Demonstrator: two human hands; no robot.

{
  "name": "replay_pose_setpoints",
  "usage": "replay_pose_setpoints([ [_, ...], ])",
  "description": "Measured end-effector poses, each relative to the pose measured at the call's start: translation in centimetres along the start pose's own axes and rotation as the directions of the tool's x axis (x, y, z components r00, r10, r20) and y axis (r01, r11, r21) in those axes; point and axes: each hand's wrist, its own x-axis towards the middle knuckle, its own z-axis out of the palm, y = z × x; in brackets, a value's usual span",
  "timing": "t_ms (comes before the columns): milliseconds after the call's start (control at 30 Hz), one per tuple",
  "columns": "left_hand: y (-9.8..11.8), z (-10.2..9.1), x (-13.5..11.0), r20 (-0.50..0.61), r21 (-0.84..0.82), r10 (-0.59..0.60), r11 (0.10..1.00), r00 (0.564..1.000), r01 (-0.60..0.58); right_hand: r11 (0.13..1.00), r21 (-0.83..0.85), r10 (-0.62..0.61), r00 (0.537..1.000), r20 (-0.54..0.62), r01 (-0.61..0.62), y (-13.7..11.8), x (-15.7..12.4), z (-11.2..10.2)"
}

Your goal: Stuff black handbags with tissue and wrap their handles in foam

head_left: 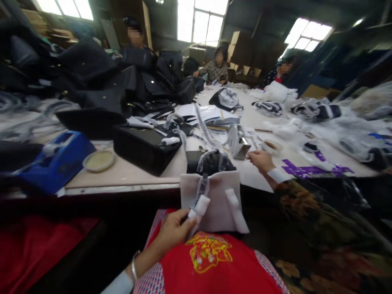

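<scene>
My left hand point(177, 225) is closed, thumb against fingers, on a white foam piece point(202, 205) around the lower end of a plastic-wrapped strap point(202, 185). Behind it, a sheet of pale foam point(217, 185) covers the front of a black bag point(196, 161) at the table edge. A second strip of white foam point(234, 204) lies against that sheet on the right. My right hand point(261, 160) has its fingers pinched together at the lower edge of a silvery metal dispenser point(238, 142). Whatever is between those fingertips is too small to make out.
On the left stand a blue tape dispenser point(58, 161), a tape roll point(99, 160) and a black bag point(145, 147). More black bags point(88, 69) are piled behind. Purple tape point(306, 168) and plastic wrapping point(330, 130) lie to the right. Several people point(216, 69) sit across the table.
</scene>
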Motion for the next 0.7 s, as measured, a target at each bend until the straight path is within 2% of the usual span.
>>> replay_pose_setpoints([
  [100,0.4,0.3,-0.3,-0.04,0.014,0.007,1.0,0.999,-0.006,0.996,0.087,0.011,1.0,0.016,-0.012,-2.6,-4.4,0.9],
  [167,0.6,0.6,-0.3,-0.057,0.005,-0.012,1.0,0.998,0.012,0.985,0.172,-0.048,0.97,0.237,0.006,-5.2,-9.3,2.2],
  [200,0.8,0.8,-0.2,-0.062,0.001,-0.017,1.0,0.998,0.017,0.989,0.144,-0.043,0.924,0.379,-0.013,-6.5,-11.9,3.0],
  [267,1.0,1.2,-0.2,-0.073,0.005,-0.003,1.0,0.997,0.004,0.998,0.06,-0.011,0.773,0.635,-0.035,-8.5,-16.8,5.0],
  [300,1.1,1.4,-0.2,-0.085,0.016,0.015,1.0,0.996,-0.014,0.999,0.024,0.018,0.72,0.694,-0.048,-9.1,-18.6,6.0],
  [333,1.2,1.6,-0.2,-0.095,0.031,0.037,0.999,0.995,-0.034,0.997,-0.011,0.065,0.701,0.71,-0.081,-9.3,-20.1,6.9],
  [400,1.2,1.9,-0.2,-0.119,0.063,0.077,0.996,0.99,-0.07,0.987,-0.076,0.155,0.708,0.689,-0.142,-9.0,-21.5,8.5],
  [500,1.1,2.2,-0.3,-0.149,0.098,0.12,0.989,0.982,-0.106,0.969,-0.164,0.247,0.734,0.632,-0.185,-8.0,-21.4,9.6],
  [700,0.7,2.4,-0.2,-0.175,0.169,0.185,0.973,0.967,-0.155,0.952,-0.261,0.283,0.778,0.561,-0.158,-7.2,-21.2,9.8],
])
